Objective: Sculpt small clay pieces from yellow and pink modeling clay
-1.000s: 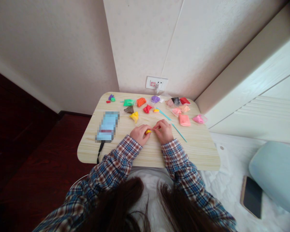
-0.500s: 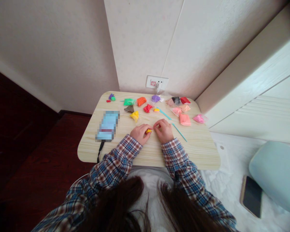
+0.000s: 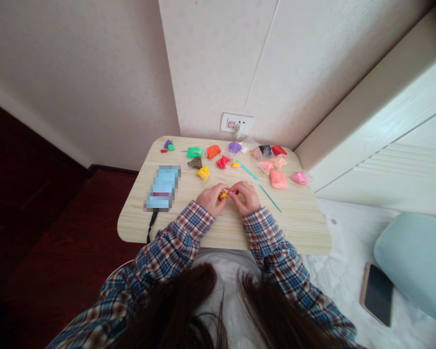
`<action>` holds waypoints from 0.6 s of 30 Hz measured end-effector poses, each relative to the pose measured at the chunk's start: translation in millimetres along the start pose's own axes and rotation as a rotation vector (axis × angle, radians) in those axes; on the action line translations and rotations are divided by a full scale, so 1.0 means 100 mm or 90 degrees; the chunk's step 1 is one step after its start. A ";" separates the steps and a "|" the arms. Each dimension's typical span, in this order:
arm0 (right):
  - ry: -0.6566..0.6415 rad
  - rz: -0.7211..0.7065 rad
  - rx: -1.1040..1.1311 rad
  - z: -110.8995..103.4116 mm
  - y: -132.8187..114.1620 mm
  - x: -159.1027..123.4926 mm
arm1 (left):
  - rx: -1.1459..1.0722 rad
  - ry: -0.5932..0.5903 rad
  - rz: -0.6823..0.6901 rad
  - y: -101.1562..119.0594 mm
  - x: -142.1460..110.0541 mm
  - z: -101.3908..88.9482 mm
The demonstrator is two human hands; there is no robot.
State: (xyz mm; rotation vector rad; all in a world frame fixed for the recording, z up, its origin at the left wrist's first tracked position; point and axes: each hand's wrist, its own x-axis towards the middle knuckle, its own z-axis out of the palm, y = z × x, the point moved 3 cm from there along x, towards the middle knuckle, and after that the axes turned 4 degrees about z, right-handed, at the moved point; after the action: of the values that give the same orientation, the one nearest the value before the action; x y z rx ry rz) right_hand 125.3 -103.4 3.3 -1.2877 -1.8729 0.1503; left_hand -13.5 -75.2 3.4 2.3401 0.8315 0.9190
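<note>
Between the fingers of my left hand (image 3: 211, 198) is a small piece of yellow modelling clay (image 3: 224, 196). My right hand (image 3: 245, 198) is closed in a pinch, its fingertips up against the clay's right side; whatever lies between them is too small to make out. Beyond my hands sit a bag of yellow clay (image 3: 203, 173), a red clay packet (image 3: 223, 162) and a small yellow clay piece (image 3: 236, 165). Two blue modelling tools, a broader one (image 3: 248, 170) and a thin one (image 3: 271, 198), lie on the table right of and beyond my right hand.
Bags of green (image 3: 195, 152), orange (image 3: 213, 151), purple (image 3: 235, 147) and salmon clay (image 3: 278, 178) line the wooden table (image 3: 189, 231). Small purple, green and red clay shapes (image 3: 169, 145) are at the far left. A blurred-out phone (image 3: 163, 188) with a black strap lies left.
My right hand's fingertips have shifted left, closing the small gap to the yellow clay. The left hand stays about where it was, and the view has tilted slightly.
</note>
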 end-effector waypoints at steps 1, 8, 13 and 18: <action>-0.005 -0.002 0.002 0.01 0.01 0.00 | 0.000 0.001 0.000 0.00 0.00 0.00; -0.032 -0.004 0.015 0.02 0.02 0.00 | 0.001 0.017 -0.009 0.01 -0.01 -0.01; -0.040 -0.008 0.018 0.03 0.04 -0.01 | 0.000 0.033 -0.013 0.00 -0.01 -0.02; -0.039 -0.016 0.014 0.04 0.05 -0.02 | -0.004 0.037 -0.009 -0.01 -0.01 -0.02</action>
State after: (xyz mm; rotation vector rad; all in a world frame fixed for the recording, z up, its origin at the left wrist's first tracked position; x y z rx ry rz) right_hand 126.8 -101.0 -3.0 -1.2569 -1.9325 0.1987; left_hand -15.9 -74.4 3.7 2.3094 0.8669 0.9851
